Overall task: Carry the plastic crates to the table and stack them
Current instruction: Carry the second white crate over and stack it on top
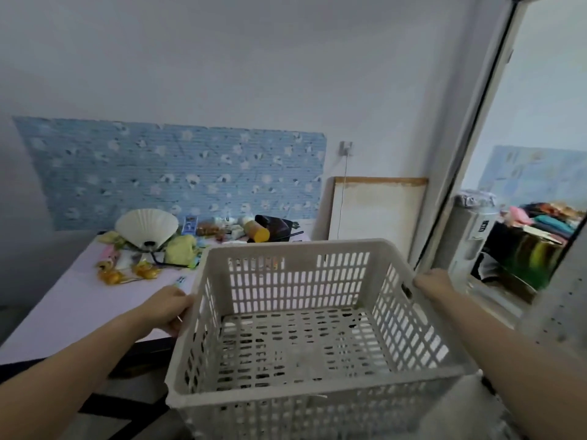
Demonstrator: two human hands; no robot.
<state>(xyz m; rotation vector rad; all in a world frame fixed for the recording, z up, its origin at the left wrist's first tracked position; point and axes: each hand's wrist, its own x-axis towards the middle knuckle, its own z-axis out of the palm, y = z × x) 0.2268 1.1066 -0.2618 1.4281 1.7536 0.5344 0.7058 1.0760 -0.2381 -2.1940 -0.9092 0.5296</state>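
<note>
I hold a white slotted plastic crate in front of me, raised off the floor and empty inside. My left hand grips its left rim, fingers curled round the edge. On the opposite side, my right hand grips the right rim near a handle slot. The crate hangs at the near right corner of a pale lilac table, partly over its edge.
The table's far half holds a white shell-shaped fan, yellow-green soft toys, small yellow trinkets, a yellow-capped jar and a dark bag. A framed board leans on the wall. A mirrored door stands at right.
</note>
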